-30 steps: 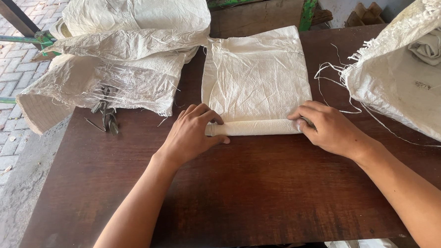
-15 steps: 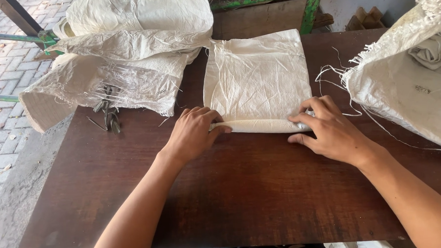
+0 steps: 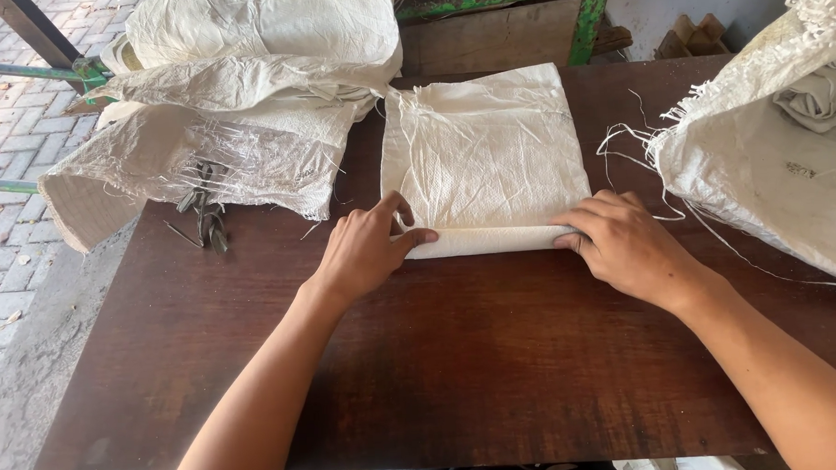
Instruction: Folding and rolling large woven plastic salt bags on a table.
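**Two hands rolling one white sack**

The left hand (image 3: 367, 251) and right hand (image 3: 625, 245) are pinching the rolled near edge of one flat white sack (image 3: 485, 152), fingers curled tight on it, on the brown table (image 3: 461, 355). Two sack piles are lying far left (image 3: 234, 111) and right (image 3: 772, 154).
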